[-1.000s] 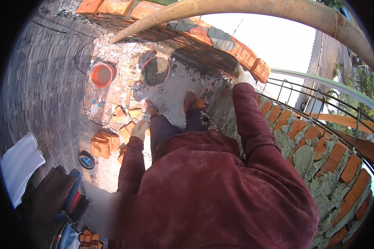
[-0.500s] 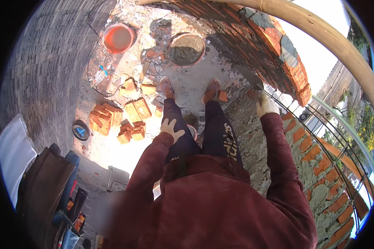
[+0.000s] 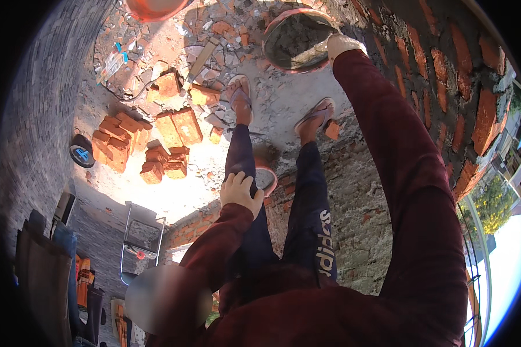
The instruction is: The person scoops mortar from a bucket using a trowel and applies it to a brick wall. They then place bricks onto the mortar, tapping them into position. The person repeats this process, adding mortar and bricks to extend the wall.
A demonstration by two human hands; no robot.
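Apparently the fingers of the right hand (image 3: pixel 342 47) bend down at the right side of the mortar tub (image 3: pixel 293 70); the back of the hand hides their tips, so I cannot tell whether they pinch a trowel handle or only touch the rim. Grey mortar (image 3: pixel 292 37), partly sunlit, lies inside that tub, just beside the hand. The left hand (image 3: pixel 241 194) rests with fingers loosely spread over the left leg of the dark trousers (image 3: pixel 240 153), pinching nothing (it looks like a prop for the stooping body). Judging by the long reach of the right sleeve (image 3: pixel 382 127), the step in hand is one of getting at the mortar, and the next move calls for a sure hold, a steady wrist and room beside the rough brick wall (image 3: pixel 440 63), which rises close to the right arm. Farther out, two flip-flops (image 3: pixel 241 95) stand on the rubble-strewn floor, a wooden batten (image 3: pixel 201 62) lies left of them, loose orange bricks (image 3: pixel 179 127) sit in small groups on the sunlit ground, and an orange bucket (image 3: pixel 145 17) is cut off by the upper edge of view
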